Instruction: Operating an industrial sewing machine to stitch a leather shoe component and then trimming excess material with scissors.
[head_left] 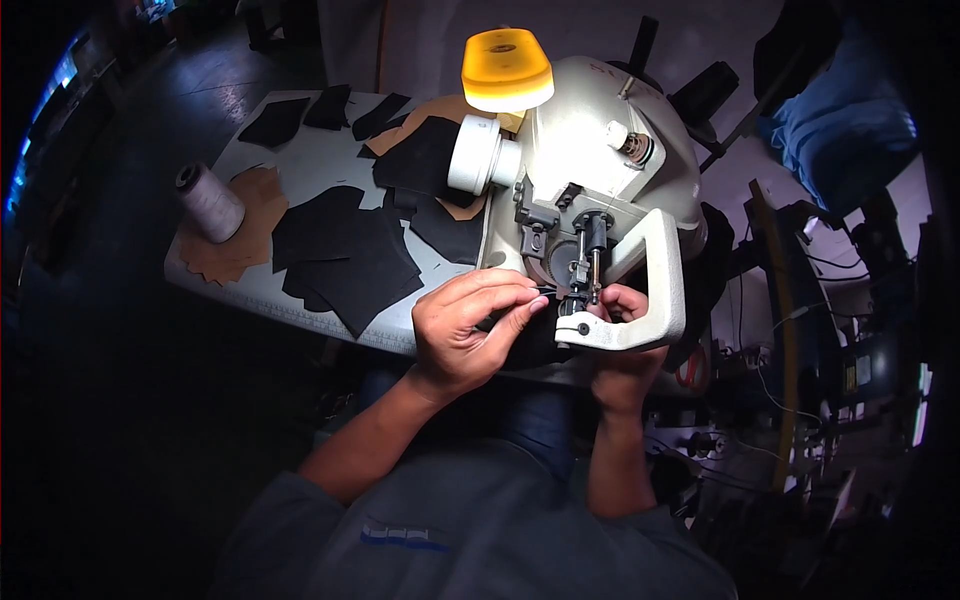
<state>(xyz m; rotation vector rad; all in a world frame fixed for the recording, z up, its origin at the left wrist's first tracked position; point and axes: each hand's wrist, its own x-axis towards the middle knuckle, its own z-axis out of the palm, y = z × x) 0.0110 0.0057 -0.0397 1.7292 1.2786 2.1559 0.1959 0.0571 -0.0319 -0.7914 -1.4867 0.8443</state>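
We see a white sewing machine (580,190) filling the middle of the view, and we place everything else by it. To its left a grey table (310,165) carries black cut pieces (350,250), tan pieces (235,235) and a white thread spool (210,203). Just below the machine's needle bar (592,262), our left hand (465,335) pinches a small dark piece (545,293) between thumb and fingertips (530,310), the piece lying at the fingertips beside the needle. Our right hand (625,335) sits under the machine's arm, fingers curled, seemingly on the same piece, though shadow hides the grip.
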